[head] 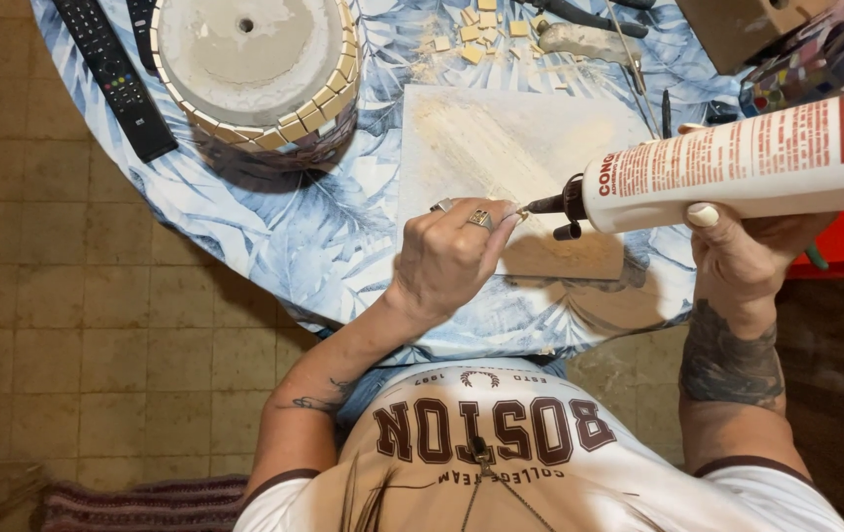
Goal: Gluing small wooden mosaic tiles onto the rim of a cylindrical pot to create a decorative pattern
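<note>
Your left hand [451,258] is pinched nearly closed – thumb and forefinger hold 1 small beige tile piece [520,213] right at the black nozzle [550,204] of the adhesive tube. The piece is mostly hidden by your fingers, so I can't tell if glue is on it yet. Your right hand [747,258] is wrapped under the white adhesive tube [747,158], thumb up on its side, tube lying roughly level with the nozzle pointing toward your left hand. Both hands hover over a pale, glue-smeared work board [501,138] on the round table with the blue leaf-print cloth [274,236]. Upside-down concrete pot [254,69] sits well apart at the far left – 1 row of beige tiles along its rim. Loose beige tiles [481,30] lie beyond the board, pliers [589,18] near them. 1 black remote [111,74] lies beside the pot at the table edge.
</note>
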